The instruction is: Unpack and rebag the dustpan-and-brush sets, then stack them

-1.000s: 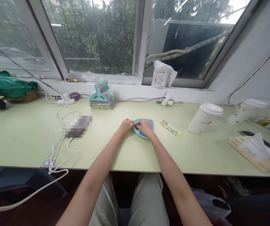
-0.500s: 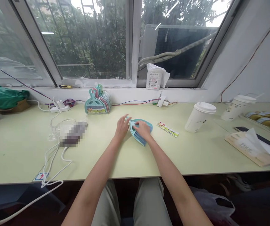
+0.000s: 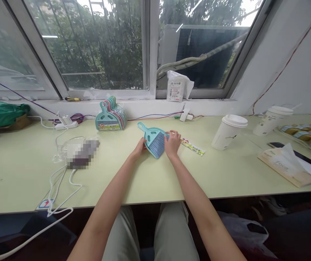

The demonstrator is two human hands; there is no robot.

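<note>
A small teal dustpan with a brush (image 3: 156, 142) nested in it is between my two hands over the table. Its handle loop points away to the upper left, and the blue bristles face the near right. My left hand (image 3: 139, 148) grips its left edge, with the thumb on top. Around the right edge my right hand (image 3: 173, 142) is closed, thumb in front and fingers behind. A printed label strip (image 3: 193, 147) lies on the table just right of my right hand.
Several similar dustpan sets (image 3: 110, 115) stand stacked by the wall. White cables (image 3: 75, 183) and a blurred-out item (image 3: 83, 155) lie left. On the right are a lidded paper cup (image 3: 227, 134), another cup (image 3: 272, 121), a tissue pack (image 3: 285, 166) and a dark phone (image 3: 307, 156).
The dustpan and brush have turned and tilted, showing more of their front. My left hand has gone from the handle to the left edge, my right hand from the middle to the right edge.
</note>
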